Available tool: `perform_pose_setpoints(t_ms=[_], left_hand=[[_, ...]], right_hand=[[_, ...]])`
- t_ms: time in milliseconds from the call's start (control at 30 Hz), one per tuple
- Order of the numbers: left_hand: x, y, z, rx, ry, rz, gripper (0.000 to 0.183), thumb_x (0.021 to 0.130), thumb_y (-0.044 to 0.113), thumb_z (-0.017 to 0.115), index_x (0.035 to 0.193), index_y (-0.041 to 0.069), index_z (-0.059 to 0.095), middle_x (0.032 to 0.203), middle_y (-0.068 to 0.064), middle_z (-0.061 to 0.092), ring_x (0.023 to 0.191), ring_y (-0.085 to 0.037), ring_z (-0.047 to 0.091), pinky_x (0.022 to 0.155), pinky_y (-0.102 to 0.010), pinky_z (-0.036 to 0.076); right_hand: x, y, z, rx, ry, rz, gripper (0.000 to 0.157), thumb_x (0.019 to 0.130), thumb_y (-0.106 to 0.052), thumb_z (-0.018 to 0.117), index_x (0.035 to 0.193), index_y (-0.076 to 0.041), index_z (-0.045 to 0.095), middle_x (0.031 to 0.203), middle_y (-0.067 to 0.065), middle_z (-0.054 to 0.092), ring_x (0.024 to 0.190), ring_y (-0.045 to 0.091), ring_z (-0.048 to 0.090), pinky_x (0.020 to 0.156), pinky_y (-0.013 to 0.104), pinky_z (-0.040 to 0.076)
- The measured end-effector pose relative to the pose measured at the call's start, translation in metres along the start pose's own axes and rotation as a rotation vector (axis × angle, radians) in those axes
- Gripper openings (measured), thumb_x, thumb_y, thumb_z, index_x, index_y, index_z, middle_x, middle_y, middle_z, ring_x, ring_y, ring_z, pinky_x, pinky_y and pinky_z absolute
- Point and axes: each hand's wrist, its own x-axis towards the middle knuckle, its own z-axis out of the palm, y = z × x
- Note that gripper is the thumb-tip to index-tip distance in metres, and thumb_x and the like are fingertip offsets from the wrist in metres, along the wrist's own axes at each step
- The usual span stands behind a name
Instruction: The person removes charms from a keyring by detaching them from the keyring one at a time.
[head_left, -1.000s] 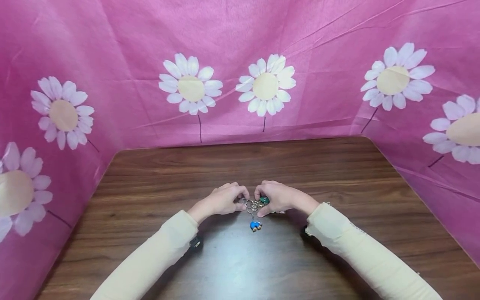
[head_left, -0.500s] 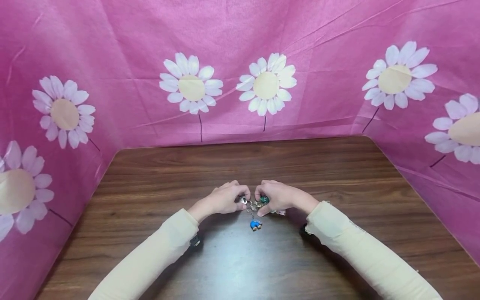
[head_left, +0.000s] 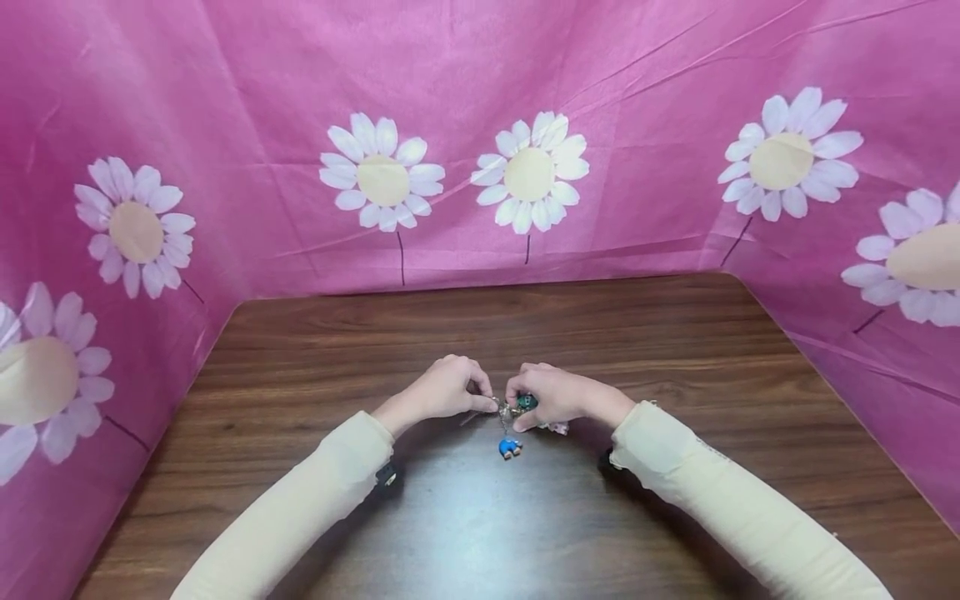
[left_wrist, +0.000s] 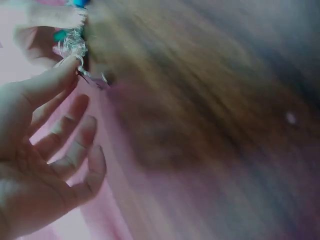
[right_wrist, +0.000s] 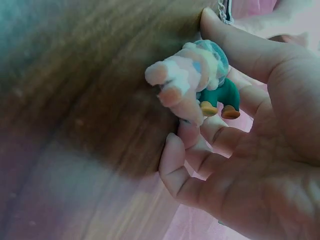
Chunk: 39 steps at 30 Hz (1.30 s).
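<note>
Just in front of me, both hands meet over a bunch of keychains. My left hand (head_left: 450,389) pinches a metal ring at the edge of the bunch between thumb and index finger, its other fingers loosely bent in the left wrist view. Silver rings and chains (left_wrist: 74,46) lie between the hands. My right hand (head_left: 558,393) grips the bunch by thumb and fingertips. Under its palm hang a green figurine (right_wrist: 223,97) with orange feet and a pale pink-and-white figurine (right_wrist: 182,77). A blue figurine (head_left: 510,448) dangles nearest to me. How the rings link is too small to tell.
A dark wood-grain table (head_left: 480,325) lies beneath the hands. Pink cloth (head_left: 457,67) with white daisies surrounds its back and sides. Dark wrist devices (head_left: 386,476) sit under the pale sleeves (head_left: 322,500).
My left hand has risen slightly and turned. The white piece seen at its fingertips half a second ago is hidden now, and a thin piece sticks out below them. The right hand stays nearly still.
</note>
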Motion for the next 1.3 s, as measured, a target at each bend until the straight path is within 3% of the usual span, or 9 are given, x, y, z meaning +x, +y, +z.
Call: perform_pose_setpoints(t_ms=[133, 267, 400, 567, 700, 867, 967, 1167, 1300], left_hand=[[-0.004, 0.006, -0.007, -0.093, 0.033, -0.002, 0.008, 0.087, 0.025, 0.083, 0.083, 0.02, 0.078, 0.069, 0.012, 0.068, 0.061, -0.005, 0.053, 0.059, -0.023, 0.045], [-0.016, 0.017, -0.02, -0.226, 0.038, 0.001, 0.006, 0.09, 0.025, 0.08, 0.089, 0.02, 0.078, 0.075, 0.014, 0.07, 0.064, -0.002, 0.058, 0.06, -0.022, 0.051], [-0.03, 0.031, -0.035, -0.37, 0.03, 0.002, 0.008, 0.091, 0.026, 0.079, 0.093, 0.019, 0.076, 0.085, 0.014, 0.073, 0.077, -0.012, 0.07, 0.07, -0.029, 0.059], [-0.049, 0.05, -0.05, -0.461, 0.057, 0.027, 0.007, 0.091, 0.024, 0.079, 0.097, 0.021, 0.075, 0.086, 0.01, 0.073, 0.079, -0.02, 0.07, 0.068, -0.036, 0.059], [-0.06, 0.066, -0.057, -0.472, 0.105, 0.049, 0.006, 0.093, 0.024, 0.077, 0.099, 0.025, 0.075, 0.086, 0.01, 0.073, 0.078, -0.014, 0.066, 0.061, -0.032, 0.056], [-0.065, 0.077, -0.062, -0.45, 0.152, 0.069, 0.007, 0.093, 0.024, 0.077, 0.099, 0.027, 0.075, 0.085, 0.012, 0.072, 0.077, -0.012, 0.066, 0.058, -0.03, 0.053], [-0.066, 0.079, -0.064, -0.447, 0.165, 0.079, 0.007, 0.094, 0.023, 0.076, 0.099, 0.026, 0.075, 0.087, 0.012, 0.072, 0.078, -0.012, 0.066, 0.059, -0.031, 0.054], [-0.066, 0.079, -0.064, -0.456, 0.183, 0.087, 0.006, 0.094, 0.023, 0.076, 0.099, 0.025, 0.074, 0.087, 0.011, 0.071, 0.076, -0.014, 0.064, 0.058, -0.034, 0.054], [-0.066, 0.079, -0.063, -0.462, 0.186, 0.087, 0.006, 0.094, 0.022, 0.076, 0.099, 0.025, 0.074, 0.086, 0.01, 0.07, 0.076, -0.014, 0.064, 0.057, -0.033, 0.053]], right_hand=[[-0.004, 0.005, 0.006, 0.069, 0.061, -0.113, 0.007, 0.092, -0.026, 0.076, 0.093, -0.022, 0.071, 0.095, -0.006, 0.059, 0.093, 0.016, 0.055, 0.084, 0.037, 0.049], [-0.013, 0.003, 0.004, 0.298, 0.087, -0.196, 0.011, 0.099, -0.022, 0.069, 0.103, -0.013, 0.074, 0.1, -0.006, 0.068, 0.094, 0.013, 0.065, 0.084, 0.034, 0.056], [-0.027, -0.009, -0.007, 0.561, 0.045, -0.197, 0.015, 0.101, -0.019, 0.065, 0.109, -0.007, 0.071, 0.097, 0.006, 0.072, 0.084, 0.018, 0.07, 0.078, 0.038, 0.06], [-0.044, -0.028, -0.021, 0.744, -0.004, -0.215, 0.014, 0.1, -0.015, 0.067, 0.109, -0.005, 0.069, 0.091, 0.021, 0.068, 0.067, 0.02, 0.064, 0.062, 0.044, 0.06], [-0.053, -0.039, -0.029, 0.784, -0.023, -0.271, 0.011, 0.099, -0.011, 0.067, 0.108, -0.004, 0.069, 0.091, 0.015, 0.071, 0.066, 0.02, 0.065, 0.058, 0.044, 0.06], [-0.058, -0.046, -0.037, 0.698, 0.041, -0.326, 0.009, 0.099, -0.011, 0.067, 0.107, -0.011, 0.071, 0.094, 0.004, 0.073, 0.084, 0.023, 0.069, 0.079, 0.039, 0.059], [-0.058, -0.048, -0.039, 0.626, 0.105, -0.312, 0.009, 0.099, -0.014, 0.068, 0.106, -0.017, 0.073, 0.095, -0.001, 0.074, 0.091, 0.021, 0.068, 0.086, 0.036, 0.056], [-0.059, -0.049, -0.044, 0.606, 0.158, -0.219, 0.004, 0.097, -0.018, 0.072, 0.1, -0.019, 0.074, 0.089, -0.002, 0.075, 0.086, 0.018, 0.068, 0.079, 0.031, 0.056], [-0.06, -0.047, -0.046, 0.624, 0.148, -0.214, 0.003, 0.096, -0.017, 0.072, 0.099, -0.019, 0.074, 0.086, -0.002, 0.074, 0.082, 0.017, 0.066, 0.071, 0.028, 0.054]])
